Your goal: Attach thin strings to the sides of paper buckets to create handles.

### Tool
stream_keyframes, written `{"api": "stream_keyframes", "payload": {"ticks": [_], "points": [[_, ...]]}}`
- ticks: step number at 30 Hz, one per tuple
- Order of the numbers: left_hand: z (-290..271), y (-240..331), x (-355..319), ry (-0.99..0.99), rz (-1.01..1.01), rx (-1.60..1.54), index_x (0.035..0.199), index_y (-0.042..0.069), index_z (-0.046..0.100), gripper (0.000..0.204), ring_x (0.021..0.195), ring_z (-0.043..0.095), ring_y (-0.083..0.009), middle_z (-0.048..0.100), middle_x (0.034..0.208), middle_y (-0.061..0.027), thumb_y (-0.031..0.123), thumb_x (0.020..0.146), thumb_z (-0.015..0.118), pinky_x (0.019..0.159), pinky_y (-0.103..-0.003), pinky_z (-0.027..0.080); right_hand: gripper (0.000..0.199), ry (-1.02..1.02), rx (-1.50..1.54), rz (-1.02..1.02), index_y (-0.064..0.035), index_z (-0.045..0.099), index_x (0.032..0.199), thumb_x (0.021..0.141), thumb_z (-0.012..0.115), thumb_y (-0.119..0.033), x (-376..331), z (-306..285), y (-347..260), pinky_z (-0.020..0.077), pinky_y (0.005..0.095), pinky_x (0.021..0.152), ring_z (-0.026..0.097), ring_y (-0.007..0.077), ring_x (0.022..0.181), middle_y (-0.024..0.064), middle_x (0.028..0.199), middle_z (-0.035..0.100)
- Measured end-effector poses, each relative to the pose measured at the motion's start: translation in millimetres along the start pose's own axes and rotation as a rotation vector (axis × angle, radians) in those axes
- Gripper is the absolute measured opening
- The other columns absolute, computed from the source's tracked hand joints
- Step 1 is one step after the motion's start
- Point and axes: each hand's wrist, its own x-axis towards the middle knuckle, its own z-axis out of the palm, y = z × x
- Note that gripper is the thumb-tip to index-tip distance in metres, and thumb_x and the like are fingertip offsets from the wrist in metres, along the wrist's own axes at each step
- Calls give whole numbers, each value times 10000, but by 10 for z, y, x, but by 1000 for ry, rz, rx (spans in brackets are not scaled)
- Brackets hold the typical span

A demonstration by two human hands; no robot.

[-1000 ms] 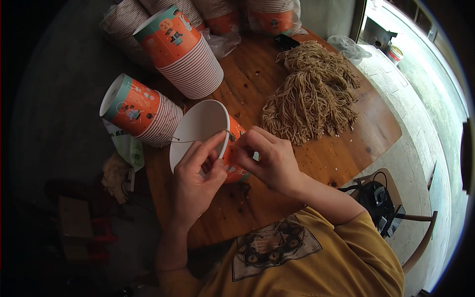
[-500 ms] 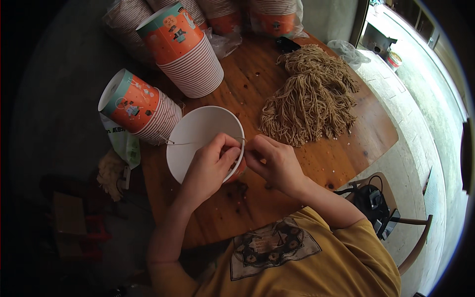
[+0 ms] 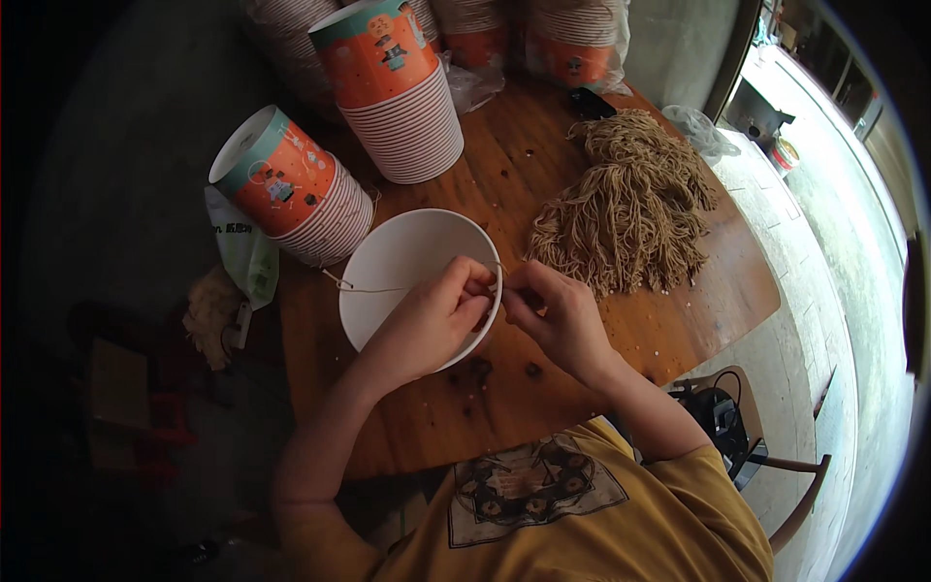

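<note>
- The bowl [image 3: 407, 267] is a white paper one, round, plain and empty inside, tilted so its mouth faces up toward the camera; it sits at the middle of the wooden desk [image 3: 543, 388], just before the person's chest.
- A thin tan string [image 3: 364, 288] crosses the bowl's inside — one end sticks out past the left rim, the other runs to the fingers at the right rim.
- The left hand [image 3: 427, 320] lies over the bowl's lower right rim, fingers pinched together on the string and the rim.
- The right hand [image 3: 553, 315] is just beside it, outside the rim, fingertips closed on something small there; whether it is the string's end I cannot tell. The two hands nearly touch.
- One pile of tan strings [image 3: 626, 209] lies on the right part of the desk, near the bowl but apart from it.
- Two orange printed stacks of bowls [image 3: 388, 92] stand closest — one upright behind the bowl, one tipped on its side at the left, nearly touching the bowl's rim. More stacks sit at the far edge, at least three, partly cut off.
- A few small dark bits [image 3: 480, 369] lie on the desk by the wrists.
</note>
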Motion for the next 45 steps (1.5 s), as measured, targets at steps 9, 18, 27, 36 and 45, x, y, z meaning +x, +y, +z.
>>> {"api": "stream_keyframes", "payload": {"ticks": [9, 18, 27, 36, 45], "points": [[40, 12, 57, 114, 76, 326, 943, -4, 486, 101, 789, 620, -319, 615, 832, -167, 76, 894, 522, 705, -386, 475, 102, -42, 45, 72, -22, 564, 912, 854, 622, -82, 18, 7, -7, 490, 314, 577, 638, 232, 645, 115, 764, 622], [-198, 29, -59, 127, 9, -273, 836, 56, 493, 53, 856, 545, -79, 615, 972, -67, 58, 889, 482, 763, -255, 447, 199, -257, -27, -10, -50, 564, 985, 811, 653, -90, 253, -434, -141, 489, 325, 779, 623, 175, 754, 38, 749, 605], [-94, 139, -4, 56, -61, -683, 973, 90, 485, 80, 766, 531, -83, 586, 857, -11, 161, 940, 504, 729, -238, 434, 201, -408, -178, -488, -58, 582, 936, 753, 598, 22, 421, -589, -381, 389, 424, 1005, 625, 207, 835, 25, 850, 618], [121, 173, -37, 30, -31, -574, 987, 38, 520, 89, 773, 533, -66, 559, 861, -6, 112, 943, 545, 718, -222, 451, 159, -560, -109, -424, -82, 610, 946, 791, 592, -50, 767, -588, -449, 384, 326, 818, 576, 187, 800, 21, 879, 622], [181, 142, -71, 10, -120, -570, 1031, 30, 603, 163, 791, 519, -45, 577, 866, 23, 158, 945, 550, 756, -205, 440, 165, -718, -55, -335, -147, 584, 977, 826, 584, -79, 912, -423, -385, 350, 468, 922, 596, 181, 747, -1, 815, 593]]}}
